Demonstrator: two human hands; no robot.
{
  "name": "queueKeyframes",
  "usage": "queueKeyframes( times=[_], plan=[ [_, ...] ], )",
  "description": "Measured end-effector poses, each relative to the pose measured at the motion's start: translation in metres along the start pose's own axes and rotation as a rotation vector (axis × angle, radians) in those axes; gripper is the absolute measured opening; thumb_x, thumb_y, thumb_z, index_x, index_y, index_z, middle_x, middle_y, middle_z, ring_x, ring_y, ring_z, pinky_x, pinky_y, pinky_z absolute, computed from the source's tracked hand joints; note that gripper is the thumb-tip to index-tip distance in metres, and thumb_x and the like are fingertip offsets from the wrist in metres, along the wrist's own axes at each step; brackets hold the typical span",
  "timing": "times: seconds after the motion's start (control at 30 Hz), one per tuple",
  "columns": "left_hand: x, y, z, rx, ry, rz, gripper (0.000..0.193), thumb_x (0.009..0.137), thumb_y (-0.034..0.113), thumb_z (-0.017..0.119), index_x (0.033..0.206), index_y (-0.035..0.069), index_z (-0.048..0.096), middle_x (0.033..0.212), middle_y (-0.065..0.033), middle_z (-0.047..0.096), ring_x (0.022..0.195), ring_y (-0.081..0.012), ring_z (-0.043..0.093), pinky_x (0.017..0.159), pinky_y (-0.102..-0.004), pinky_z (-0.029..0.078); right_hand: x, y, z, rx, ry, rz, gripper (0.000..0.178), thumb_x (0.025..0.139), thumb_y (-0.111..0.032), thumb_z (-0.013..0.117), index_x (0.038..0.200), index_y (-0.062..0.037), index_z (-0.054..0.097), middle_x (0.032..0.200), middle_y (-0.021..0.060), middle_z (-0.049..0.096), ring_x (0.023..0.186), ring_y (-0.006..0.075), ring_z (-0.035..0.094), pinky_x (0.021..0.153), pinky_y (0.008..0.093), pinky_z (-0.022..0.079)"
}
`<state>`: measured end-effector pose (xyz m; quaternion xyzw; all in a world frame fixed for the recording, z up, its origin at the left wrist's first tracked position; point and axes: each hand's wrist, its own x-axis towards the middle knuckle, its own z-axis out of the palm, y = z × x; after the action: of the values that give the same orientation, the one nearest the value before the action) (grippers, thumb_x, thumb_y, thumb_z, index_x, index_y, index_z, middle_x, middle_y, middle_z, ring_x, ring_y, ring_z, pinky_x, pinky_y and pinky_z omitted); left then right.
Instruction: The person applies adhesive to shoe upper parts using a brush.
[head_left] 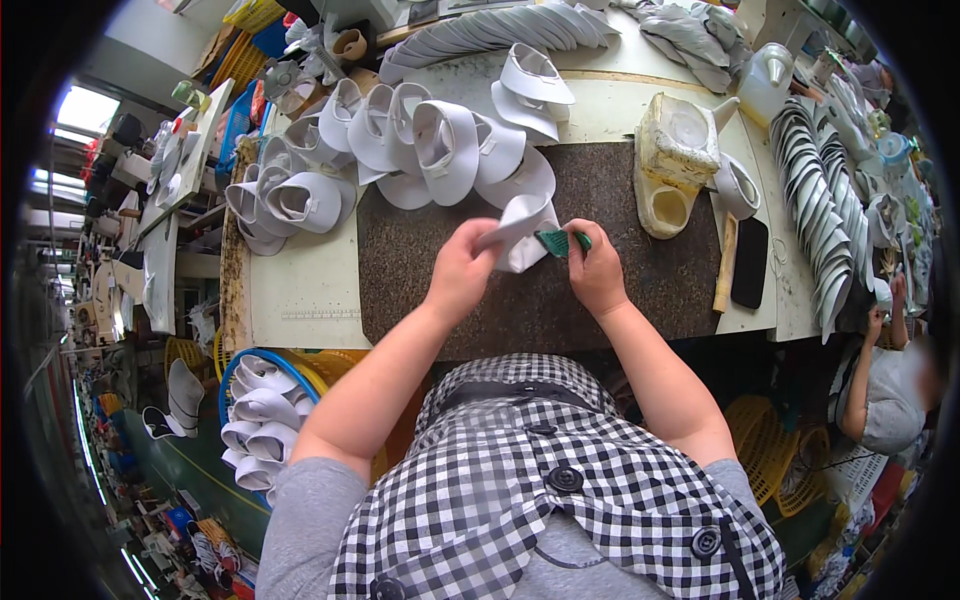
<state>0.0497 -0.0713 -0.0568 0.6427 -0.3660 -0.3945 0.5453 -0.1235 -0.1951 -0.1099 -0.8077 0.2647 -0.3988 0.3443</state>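
Note:
My left hand (462, 268) grips a white curved shoe piece (526, 222) over the dark stone slab (420, 270). Beside it, my right hand (596, 272) holds a green-handled brush (558, 241) whose tip touches the white piece. Both hands are close together at the slab's middle. Behind them, several more white shoe pieces (440, 140) lie in a heap along the slab's far edge.
A crusted yellowish glue pot (676, 160) stands on the slab's right. A wooden stick (724, 268) and a black phone (750, 262) lie beside it. Rows of grey insoles (815, 200) fan out right. A blue basket (262, 405) of white pieces sits lower left. Another person (885, 385) works at the right.

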Motion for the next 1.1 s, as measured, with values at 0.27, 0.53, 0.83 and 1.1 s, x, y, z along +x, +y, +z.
queueKeyframes(
  times=[0.27,0.53,0.83,1.1],
  plan=[
    [-0.079,-0.043,-0.013,0.148,0.306,-0.266,0.020,0.090,0.007,0.063,0.108,0.002,0.058,0.102,-0.0042,0.065,0.095,-0.0121,0.059,0.087,-0.0271,0.046,-0.035,-0.026,0.026,0.182,-0.052,0.259,0.018,0.091,-0.004,0.055,0.108,-0.0064,0.052,0.098,0.0182,0.061,0.093,0.0373,0.061,0.080,0.0414,0.049],
    [-0.093,-0.079,-0.004,0.367,0.397,-0.158,0.015,0.084,0.011,0.068,0.095,0.002,0.060,0.094,-0.0103,0.066,0.086,-0.0197,0.063,0.077,-0.0325,0.049,-0.047,-0.039,0.041,0.602,-0.146,0.736,0.015,0.093,-0.004,0.053,0.108,-0.0038,0.051,0.099,0.0126,0.060,0.084,0.0197,0.065,0.063,0.0329,0.058],
    [-0.068,-0.059,-0.017,0.511,0.412,0.399,0.018,0.076,-0.003,0.064,0.090,0.008,0.059,0.109,-0.0143,0.059,0.104,-0.0302,0.057,0.091,-0.0369,0.046,-0.036,-0.019,-0.086,0.712,-0.094,0.979,0.021,0.090,-0.007,0.059,0.110,-0.0045,0.056,0.096,0.0072,0.061,0.082,0.0163,0.065,0.063,0.0317,0.060],
    [-0.102,-0.049,-0.038,0.960,0.300,0.437,0.040,0.070,-0.011,0.049,0.103,0.007,0.062,0.119,-0.0162,0.053,0.113,-0.0325,0.054,0.097,-0.0393,0.045,0.017,0.011,-0.157,0.154,0.394,0.419,0.027,0.094,-0.010,0.060,0.119,-0.0026,0.056,0.100,0.0055,0.061,0.081,0.0119,0.062,0.066,0.0258,0.055]
  ],
)
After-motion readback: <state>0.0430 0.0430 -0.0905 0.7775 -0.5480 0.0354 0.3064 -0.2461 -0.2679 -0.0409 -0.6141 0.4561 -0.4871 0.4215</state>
